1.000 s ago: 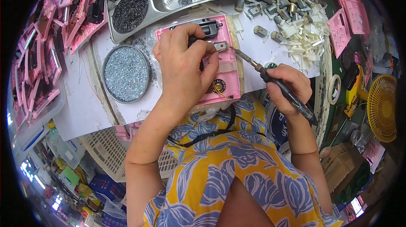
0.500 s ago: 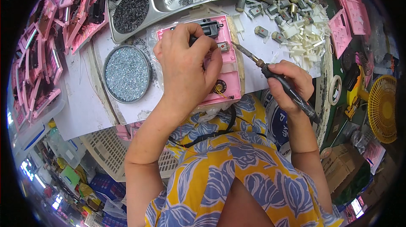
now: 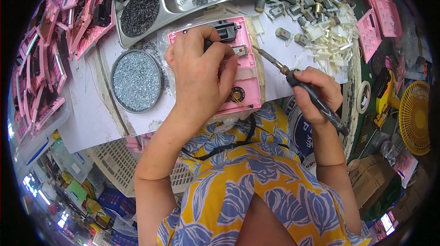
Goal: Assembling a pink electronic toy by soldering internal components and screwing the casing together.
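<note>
A pink plastic toy housing lies in front of me on a padded block. Set into it are a black battery-box-like part, a small metal motor and a round black speaker with thin yellow wires. Over the housing's left half, my left hand is closed, its fingertips bent together beside the motor; whatever they pinch is hidden. Held like a pen in my right hand is a soldering iron. Its tip points up and left, just off the housing's right edge, apart from the motor.
A round dish of tiny metal pieces stands left of the housing. Behind it lies a metal tray with dark springs. Loose motors and white plastic parts are heaped at the back right. Pink housings pile up at far left.
The soldering iron and my right hand have shifted slightly right and down. My left hand has moved a little left, fingers still closed over the housing.
</note>
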### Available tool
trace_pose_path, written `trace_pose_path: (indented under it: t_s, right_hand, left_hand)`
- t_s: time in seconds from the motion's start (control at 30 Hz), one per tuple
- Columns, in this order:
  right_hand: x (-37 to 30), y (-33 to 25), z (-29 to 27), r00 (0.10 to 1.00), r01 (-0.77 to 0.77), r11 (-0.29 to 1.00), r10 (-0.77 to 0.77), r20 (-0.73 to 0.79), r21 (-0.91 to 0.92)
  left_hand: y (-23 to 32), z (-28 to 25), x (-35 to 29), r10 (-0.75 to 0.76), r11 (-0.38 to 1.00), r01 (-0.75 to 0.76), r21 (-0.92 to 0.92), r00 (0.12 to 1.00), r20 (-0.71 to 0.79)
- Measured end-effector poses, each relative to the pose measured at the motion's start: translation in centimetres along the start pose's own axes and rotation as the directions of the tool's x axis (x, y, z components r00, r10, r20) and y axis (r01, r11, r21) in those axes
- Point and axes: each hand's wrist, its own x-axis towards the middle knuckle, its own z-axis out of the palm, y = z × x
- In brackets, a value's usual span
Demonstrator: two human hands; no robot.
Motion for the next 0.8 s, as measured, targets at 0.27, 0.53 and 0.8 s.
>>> trace_pose_path:
  t_s: [0.27, 0.53, 0.8]
  right_hand:
    - [-0.37, 0.10, 0.34, 0.999, 0.047, 0.999, -0.047, 0.015, 0.006]
    - [-0.08, 0.31, 0.81, 0.997, 0.078, 0.997, -0.078, 0.023, -0.002]
    - [-0.10, 0.28, 0.55, 0.995, 0.100, 0.995, -0.100, 0.018, -0.020]
  left_hand:
    - [-0.17, 0.50, -0.15, 0.001, 1.000, -0.001, -0.004, 1.000, -0.001]
    - [-0.19, 0.54, -0.16, 0.010, 1.000, -0.010, 0.019, 1.000, -0.004]
    - [-0.28, 0.64, -0.27, 0.011, 0.999, -0.011, 0.034, 1.000, -0.002]
